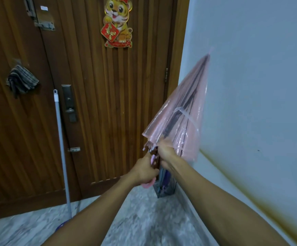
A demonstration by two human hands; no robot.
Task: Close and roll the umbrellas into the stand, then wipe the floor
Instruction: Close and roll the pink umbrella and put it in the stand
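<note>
Pink clear umbrella (181, 110) | left hand (144, 172) grips handle | right hand (165, 151) grips folded canopy | no legible writing

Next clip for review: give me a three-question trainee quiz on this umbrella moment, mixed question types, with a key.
1. True or false: the pink umbrella is fully open.
2. Which hand holds the pink handle? A) left hand B) right hand C) neither
3. Fill in: the mop pole leans against the wooden ____.

Key: 1 false, its canopy is folded down and points up and away. 2 A; the right hand grips at the canopy's lower edge. 3 door.
</note>
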